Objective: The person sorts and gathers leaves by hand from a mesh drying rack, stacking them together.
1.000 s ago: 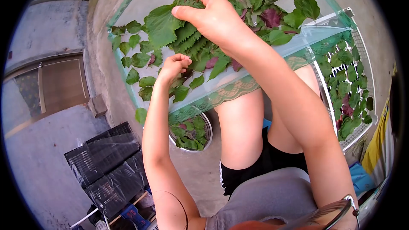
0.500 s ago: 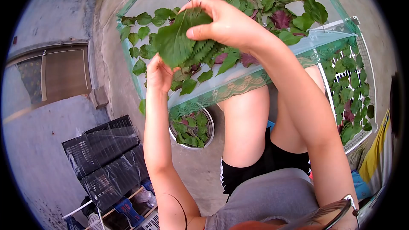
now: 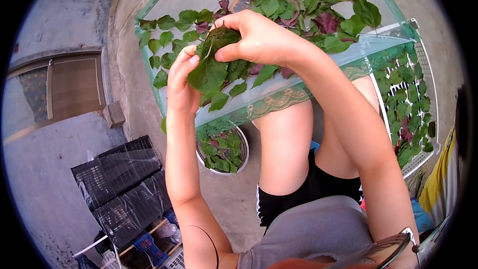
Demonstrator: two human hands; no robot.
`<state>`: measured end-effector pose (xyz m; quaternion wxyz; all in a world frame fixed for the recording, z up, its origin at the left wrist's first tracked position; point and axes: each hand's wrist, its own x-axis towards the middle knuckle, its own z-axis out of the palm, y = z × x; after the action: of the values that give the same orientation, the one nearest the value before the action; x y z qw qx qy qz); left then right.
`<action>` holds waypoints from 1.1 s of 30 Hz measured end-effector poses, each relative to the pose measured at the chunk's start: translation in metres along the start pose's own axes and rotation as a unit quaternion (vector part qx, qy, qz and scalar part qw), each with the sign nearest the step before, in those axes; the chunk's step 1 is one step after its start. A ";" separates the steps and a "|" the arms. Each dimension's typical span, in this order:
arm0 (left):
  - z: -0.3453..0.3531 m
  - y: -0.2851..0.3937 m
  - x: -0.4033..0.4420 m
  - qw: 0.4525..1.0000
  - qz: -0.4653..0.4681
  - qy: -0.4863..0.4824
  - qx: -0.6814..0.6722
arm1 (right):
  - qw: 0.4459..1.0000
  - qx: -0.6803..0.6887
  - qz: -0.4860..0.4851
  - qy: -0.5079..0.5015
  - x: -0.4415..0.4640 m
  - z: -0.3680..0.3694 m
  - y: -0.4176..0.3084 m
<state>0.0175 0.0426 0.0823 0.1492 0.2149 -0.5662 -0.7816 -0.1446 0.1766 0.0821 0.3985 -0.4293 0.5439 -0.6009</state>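
A stack of perilla leaves (image 3: 208, 72), broad, green and saw-edged, is held over a netted surface. My right hand (image 3: 256, 39) grips it from the right, thumb on the near face and fingers behind. My left hand (image 3: 183, 82) is closed at the stack's left edge, fingers curled against the leaves; part of its grip is hidden. Beneath and beyond both hands, loose green and purple leaves (image 3: 294, 7) are spread over the pale mesh cloth (image 3: 234, 107) with its green lace border.
A white basin (image 3: 244, 162) with leaves stands on the floor below the mesh. At right, a white plastic crate (image 3: 432, 95) also holds leaves. Black crates (image 3: 117, 174) wrapped in clear plastic are stacked at lower left, by the wall. My bare legs (image 3: 286, 144) are under the cloth's edge.
My left hand has risen along the stack's left edge, its fingers now higher. My right hand has shifted slightly down and left, and the stack has turned and looks narrower and folded.
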 end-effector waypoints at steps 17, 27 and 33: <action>0.002 0.014 0.004 0.996 -0.008 0.088 0.030 | 0.993 -0.080 -0.053 -0.067 0.001 -0.003 0.006; -0.006 0.023 0.003 0.977 -0.127 0.070 0.155 | 0.960 -0.142 -0.035 -0.241 -0.009 0.002 0.001; -0.002 0.017 0.005 0.979 -0.170 -0.018 0.113 | 0.955 -0.229 -0.134 -0.136 -0.009 0.008 0.008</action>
<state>0.0136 0.0331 0.0973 -0.0211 0.3091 -0.6086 -0.7305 -0.1341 0.1824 0.0738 0.2756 -0.6556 0.5451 -0.4439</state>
